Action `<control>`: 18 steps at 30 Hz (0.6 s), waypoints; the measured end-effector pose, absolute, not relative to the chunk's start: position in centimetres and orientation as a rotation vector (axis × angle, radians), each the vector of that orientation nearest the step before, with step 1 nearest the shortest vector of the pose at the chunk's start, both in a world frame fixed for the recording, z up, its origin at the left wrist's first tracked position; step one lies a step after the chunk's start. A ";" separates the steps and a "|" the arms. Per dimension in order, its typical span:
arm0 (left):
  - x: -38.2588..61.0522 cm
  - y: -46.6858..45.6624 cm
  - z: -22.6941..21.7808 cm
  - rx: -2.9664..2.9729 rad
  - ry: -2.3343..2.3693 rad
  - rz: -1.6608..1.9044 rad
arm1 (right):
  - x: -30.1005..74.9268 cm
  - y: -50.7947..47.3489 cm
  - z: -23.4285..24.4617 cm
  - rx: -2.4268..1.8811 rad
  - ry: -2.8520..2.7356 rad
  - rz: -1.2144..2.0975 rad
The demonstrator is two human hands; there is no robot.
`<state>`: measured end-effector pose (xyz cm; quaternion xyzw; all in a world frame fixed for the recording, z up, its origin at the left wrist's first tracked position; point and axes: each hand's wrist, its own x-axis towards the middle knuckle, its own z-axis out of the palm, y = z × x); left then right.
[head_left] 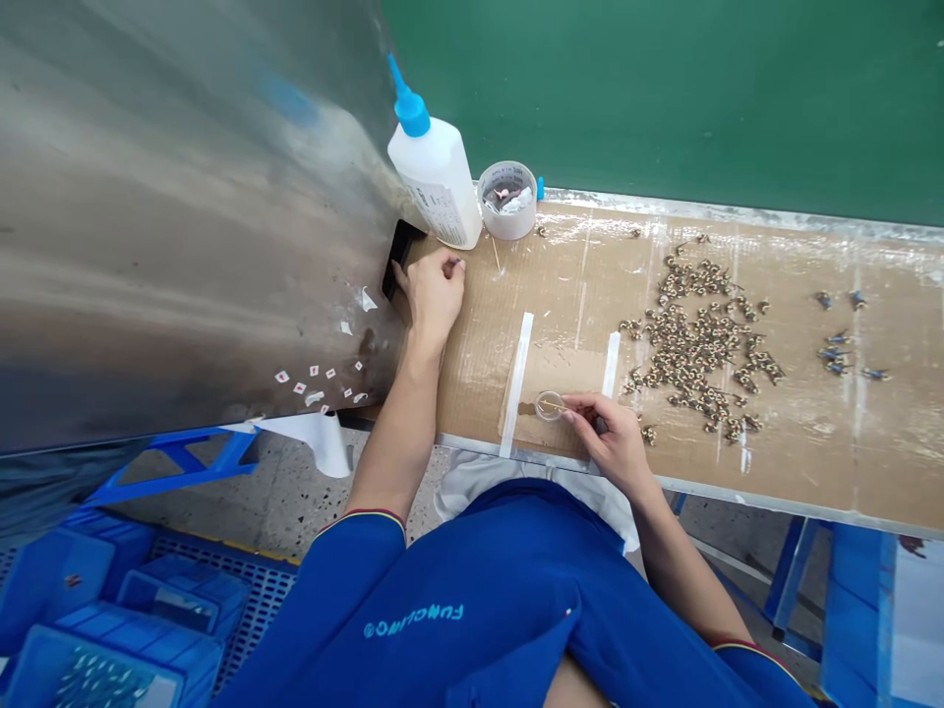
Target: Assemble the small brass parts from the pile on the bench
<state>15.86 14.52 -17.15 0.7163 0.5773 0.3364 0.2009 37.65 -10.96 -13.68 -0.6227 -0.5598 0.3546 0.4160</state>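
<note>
Pinching a stick [555,405] between thumb and forefinger, the right hand [611,435] holds its tip over the dish [541,413], fingertips just beside the rim. The dish lies near the board's [476,383] front edge, between two tape strips [518,379]; open room runs toward nine o'clock. From the dish, the parts [700,344] spread at two o'clock; the left hand [435,295] is between ten and eleven, mostly curled, and whether it grips anything cannot be told. At that hand's twelve stands the bottle [435,167], its label too small to read. Shirt [442,590] lettering begins "FUN".
</note>
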 end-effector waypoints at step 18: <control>13.9 15.9 -17.3 1.860 1.777 0.938 | 37.7 -11.0 -13.8 -1.534 -1.389 0.898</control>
